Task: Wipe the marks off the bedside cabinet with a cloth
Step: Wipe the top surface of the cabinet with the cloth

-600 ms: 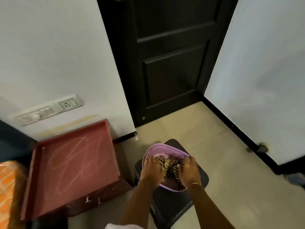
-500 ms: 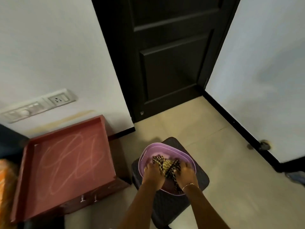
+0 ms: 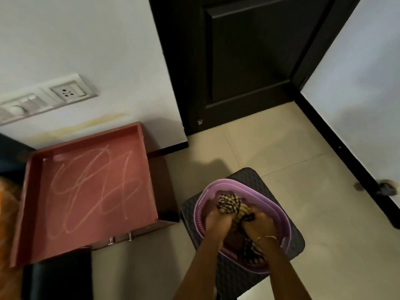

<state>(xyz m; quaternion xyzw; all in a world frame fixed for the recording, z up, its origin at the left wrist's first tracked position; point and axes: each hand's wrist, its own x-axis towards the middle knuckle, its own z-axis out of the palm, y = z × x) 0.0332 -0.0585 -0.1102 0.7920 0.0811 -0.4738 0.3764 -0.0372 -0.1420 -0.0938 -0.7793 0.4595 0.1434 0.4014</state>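
Observation:
The reddish-brown bedside cabinet point(image 3: 91, 187) stands at the left against the wall, its recessed top covered in pale scribbled chalk marks point(image 3: 95, 187). A checked black-and-yellow cloth point(image 3: 229, 202) is bunched inside a purple plastic basin point(image 3: 279, 221) on a dark stool point(image 3: 246, 176) to the cabinet's right. My left hand point(image 3: 217, 221) and my right hand point(image 3: 258, 224) are both inside the basin, each closed around the cloth, a short way apart. A thin bangle circles my right wrist.
A dark door point(image 3: 244, 61) is shut at the back, with white walls on both sides. A switch and socket plate point(image 3: 43, 98) sits on the left wall above the cabinet. Beige tiled floor point(image 3: 303, 161) surrounds the stool. An orange fabric edge point(image 3: 6, 204) shows at far left.
My hands have tightened on the cloth and pulled it up into a bunch between them. The view has tilted down and nearer to the basin.

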